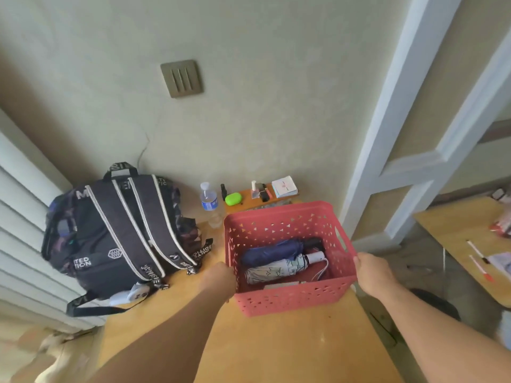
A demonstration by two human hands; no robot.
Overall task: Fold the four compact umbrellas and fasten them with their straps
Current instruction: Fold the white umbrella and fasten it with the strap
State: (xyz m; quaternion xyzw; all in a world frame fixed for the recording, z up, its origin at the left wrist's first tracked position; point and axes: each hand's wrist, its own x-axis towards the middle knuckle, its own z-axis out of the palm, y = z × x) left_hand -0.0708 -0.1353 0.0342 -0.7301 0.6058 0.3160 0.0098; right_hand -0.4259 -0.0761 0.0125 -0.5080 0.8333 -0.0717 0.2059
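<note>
A: Far left, dark backpack (116, 230) on the wooden table (276, 346); straps read "LIMITED EDITION", partly cut off.

B: Hands?

A: Left hand (219, 275) curls over the red basket (293, 299) at its left rim; right hand (372, 269) grips the right rim. Between the fingers, inside: navy umbrella (272, 251), folded, touching a white patterned umbrella (273, 270).

B: Beyond the fingertips?

A: Water bottle (209, 201), blue label unreadable; green case (233, 199).

Open near side, crowded left and back

Bare wooden tabletop (276, 349) lies open before the perforated red plastic basket (293, 299); a dark strapped backpack (116, 233) crowds its left, a clear water bottle (209, 201) and green oval case (233, 199) stand behind.
</note>
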